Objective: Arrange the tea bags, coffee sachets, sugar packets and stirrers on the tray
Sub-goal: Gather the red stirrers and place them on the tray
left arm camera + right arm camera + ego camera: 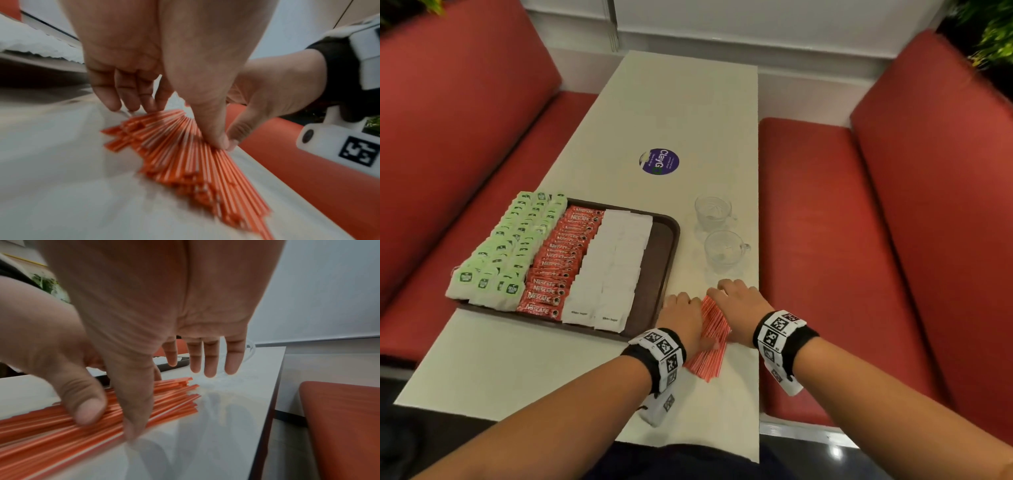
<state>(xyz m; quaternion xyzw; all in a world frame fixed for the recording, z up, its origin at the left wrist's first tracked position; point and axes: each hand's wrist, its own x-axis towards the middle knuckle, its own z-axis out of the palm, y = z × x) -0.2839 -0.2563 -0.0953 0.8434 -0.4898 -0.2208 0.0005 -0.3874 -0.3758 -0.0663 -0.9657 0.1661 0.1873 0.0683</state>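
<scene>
Head view: the brown tray (666, 246) lies on the white table (688, 109) and serves as the landmark. On it, from its left side to its right, run green tea bags (510, 246), red coffee sachets (561, 260) and white sugar packets (613, 263); a bare strip of tray floor shows right of the sugar. The red stirrers (710, 334) lie fanned flat on the table just off the tray's near right corner, not on the tray. The left hand (681, 317) covers their tray side and the right hand (738, 310) the far side, both palm down. 2 clear glass cups (724, 231) stand right of the tray, beyond the hands. A round purple sticker (659, 161) sits beyond the tray.

Left wrist view: the left hand (156, 68) has its fingers straight and pointed down at the stirrers (185, 154), thumb tip pressing on them; nothing is gripped. The right hand (273, 91) has its thumb down beside that thumb.

Right wrist view: the right hand (164, 308) is wide and relaxed, fingers straight above the table, thumb laid along the edge of the stirrers (61, 431). The thumb of the left hand (51, 353) rests on top of them. A dark edge of the tray (174, 365) shows beyond the fingertips.
</scene>
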